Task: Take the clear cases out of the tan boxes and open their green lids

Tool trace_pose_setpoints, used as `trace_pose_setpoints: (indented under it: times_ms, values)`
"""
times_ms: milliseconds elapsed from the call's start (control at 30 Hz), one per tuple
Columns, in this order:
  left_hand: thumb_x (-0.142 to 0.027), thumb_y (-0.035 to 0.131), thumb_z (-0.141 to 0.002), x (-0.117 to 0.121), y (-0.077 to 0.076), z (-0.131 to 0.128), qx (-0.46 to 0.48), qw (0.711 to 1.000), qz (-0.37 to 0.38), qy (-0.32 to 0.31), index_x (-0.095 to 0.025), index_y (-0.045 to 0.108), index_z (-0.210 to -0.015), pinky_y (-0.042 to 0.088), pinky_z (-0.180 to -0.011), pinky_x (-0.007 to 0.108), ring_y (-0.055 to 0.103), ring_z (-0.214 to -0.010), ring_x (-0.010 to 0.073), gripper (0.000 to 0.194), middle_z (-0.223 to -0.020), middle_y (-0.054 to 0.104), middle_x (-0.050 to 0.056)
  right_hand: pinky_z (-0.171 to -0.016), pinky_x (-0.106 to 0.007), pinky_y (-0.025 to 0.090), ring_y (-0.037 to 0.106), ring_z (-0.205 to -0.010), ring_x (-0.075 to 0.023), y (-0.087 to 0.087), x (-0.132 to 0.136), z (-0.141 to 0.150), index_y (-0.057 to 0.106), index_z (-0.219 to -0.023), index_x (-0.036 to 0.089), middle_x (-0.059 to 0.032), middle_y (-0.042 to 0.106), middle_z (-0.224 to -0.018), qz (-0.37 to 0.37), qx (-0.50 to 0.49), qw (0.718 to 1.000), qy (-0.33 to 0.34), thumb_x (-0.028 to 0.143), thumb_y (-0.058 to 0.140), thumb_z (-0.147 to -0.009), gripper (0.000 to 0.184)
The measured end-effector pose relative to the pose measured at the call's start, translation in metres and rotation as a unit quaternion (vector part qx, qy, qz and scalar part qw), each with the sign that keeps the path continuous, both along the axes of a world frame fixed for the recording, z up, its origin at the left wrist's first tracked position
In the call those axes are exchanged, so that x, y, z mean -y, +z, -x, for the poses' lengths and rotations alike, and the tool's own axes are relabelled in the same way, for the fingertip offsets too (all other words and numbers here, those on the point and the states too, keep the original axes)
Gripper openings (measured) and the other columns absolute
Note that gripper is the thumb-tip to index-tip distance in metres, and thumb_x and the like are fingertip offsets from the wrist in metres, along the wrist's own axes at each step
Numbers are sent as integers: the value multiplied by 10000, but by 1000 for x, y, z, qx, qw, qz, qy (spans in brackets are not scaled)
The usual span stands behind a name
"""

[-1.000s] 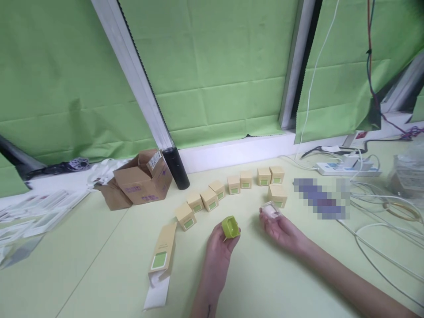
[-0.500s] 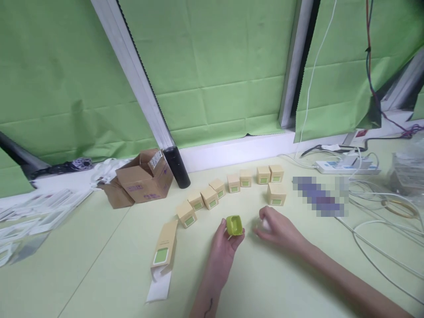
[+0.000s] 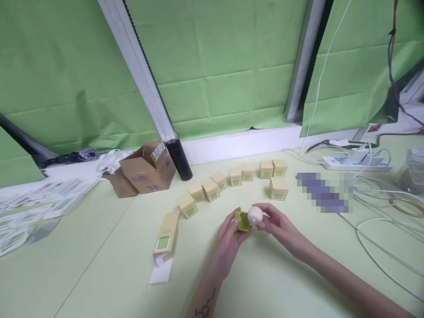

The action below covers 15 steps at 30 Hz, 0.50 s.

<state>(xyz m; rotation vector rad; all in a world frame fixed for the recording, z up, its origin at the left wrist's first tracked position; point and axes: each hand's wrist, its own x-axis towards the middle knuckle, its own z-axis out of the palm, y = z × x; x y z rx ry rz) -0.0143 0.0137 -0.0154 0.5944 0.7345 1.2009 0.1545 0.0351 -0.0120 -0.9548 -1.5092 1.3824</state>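
Note:
My left hand (image 3: 230,234) is closed around a small lime-green, open-topped holder (image 3: 244,221), its hollow facing up. In my right hand (image 3: 274,223) is a pale pinkish-white rounded piece (image 3: 255,215) with a small nub, right beside the holder's open side. Whether the two touch, I cannot tell. Under the right fingers shows something clear with a yellow spot (image 3: 263,235), too small to name. Left of my hands lies an opened tan carton (image 3: 166,236) with a green label, a white flap sticking out of its near end.
Several small tan boxes (image 3: 211,190) with green labels stand in a curved row behind my hands. Farther back are an open cardboard box (image 3: 147,174) and a black cylinder (image 3: 179,160). White cables (image 3: 374,221) and a power strip (image 3: 356,163) lie at right; white frames (image 3: 39,212) at left.
My right hand has moved left to the green holder, bringing the pale rounded piece into plain sight. The left hand has turned the holder slightly and shifted right in view. The camera view has shifted a little.

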Motion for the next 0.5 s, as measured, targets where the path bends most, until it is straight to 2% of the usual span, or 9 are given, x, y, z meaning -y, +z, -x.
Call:
trace_pose_setpoints:
  times_ms: [100,167,233,333,500]
  values:
    - [-338,627,-830,2,0,-2,-1,1000,-7,-5,-188,598,-1172,423,-978,372,614,-1032,209,375,-1160,643,98,-760,-352,526,598,-851,-185,-8,2,0,474,-1149,245,-55,586,-1007,-143,58,988,-17,285,601,-845,331]
    - [-354,594,-852,3,-1,-3,-9,1000,-17,-12,-182,596,-1164,443,-941,358,623,-1022,213,356,-1161,643,105,-807,-369,525,586,-952,-200,-12,3,-1,490,-1165,266,-73,557,-1090,-257,103,961,-16,224,566,-869,308]
    - [-357,569,-869,3,-2,-4,-17,999,-25,-24,-174,588,-1161,463,-889,338,628,-1017,221,345,-1153,643,111,-833,-377,528,559,-1053,-218,-15,3,-2,487,-1201,281,-88,539,-1143,-332,143,932,-3,186,524,-895,323]
    - [-352,552,-881,4,-5,-5,-23,999,-35,-29,-173,568,-1167,471,-859,332,627,-1032,236,339,-1142,644,110,-834,-378,549,559,-1081,-225,-17,3,-2,455,-1263,290,-101,535,-1173,-372,167,913,5,179,508,-910,374]
    - [-353,532,-892,4,-9,-5,-34,997,-62,-25,-186,548,-1179,459,-882,358,621,-1031,238,331,-1144,636,102,-835,-377,566,570,-1073,-229,-21,2,-1,446,-1302,308,-96,535,-1171,-368,153,917,1,186,511,-912,414]
